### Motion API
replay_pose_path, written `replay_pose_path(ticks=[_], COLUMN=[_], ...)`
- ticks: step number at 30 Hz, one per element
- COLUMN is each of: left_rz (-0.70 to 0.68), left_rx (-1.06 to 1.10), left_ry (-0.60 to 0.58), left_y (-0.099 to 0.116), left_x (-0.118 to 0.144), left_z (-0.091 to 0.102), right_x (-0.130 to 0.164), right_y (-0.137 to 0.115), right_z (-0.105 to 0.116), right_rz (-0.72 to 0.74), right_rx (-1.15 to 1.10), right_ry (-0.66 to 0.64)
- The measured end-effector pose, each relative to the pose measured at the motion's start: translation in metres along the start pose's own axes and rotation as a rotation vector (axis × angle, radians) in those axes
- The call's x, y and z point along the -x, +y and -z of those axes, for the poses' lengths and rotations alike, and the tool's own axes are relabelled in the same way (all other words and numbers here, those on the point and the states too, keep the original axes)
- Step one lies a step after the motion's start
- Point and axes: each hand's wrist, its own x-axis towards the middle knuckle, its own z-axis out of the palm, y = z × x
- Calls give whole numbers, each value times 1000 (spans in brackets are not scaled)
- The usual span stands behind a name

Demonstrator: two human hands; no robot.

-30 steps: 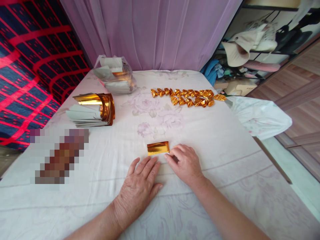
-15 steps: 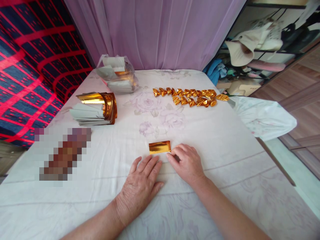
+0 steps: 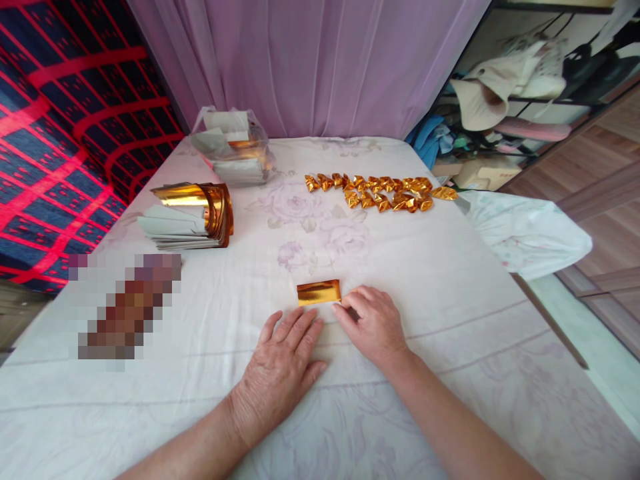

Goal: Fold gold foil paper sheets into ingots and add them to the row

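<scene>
So my left hand [image 3: 277, 373] is palm down on the floral tablecloth [image 3: 440, 267], fingers loosely spread, thumb out, holding nothing, tips just short of the gold foil strip [image 3: 319, 292]. That strip lies in front of me, a small shiny rectangle, slightly slanted, with darker streaks across it. My right hand [image 3: 375, 325] is curled at its right end, thumb and index tips close together by the near corner, can't tell if they're actually pinching it
</scene>
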Motion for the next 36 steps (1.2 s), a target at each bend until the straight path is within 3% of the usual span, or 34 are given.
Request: replay_pose_path(ticks=[36], left_rz=[-2], left_rx=[-8], left_ry=[1], left_y=[0], left_x=[1], left_z=[-1], right_x=[-1], right_y=[-1], right_z=[-1], right_rz=[-19], right_rx=[13], right_ry=[7])
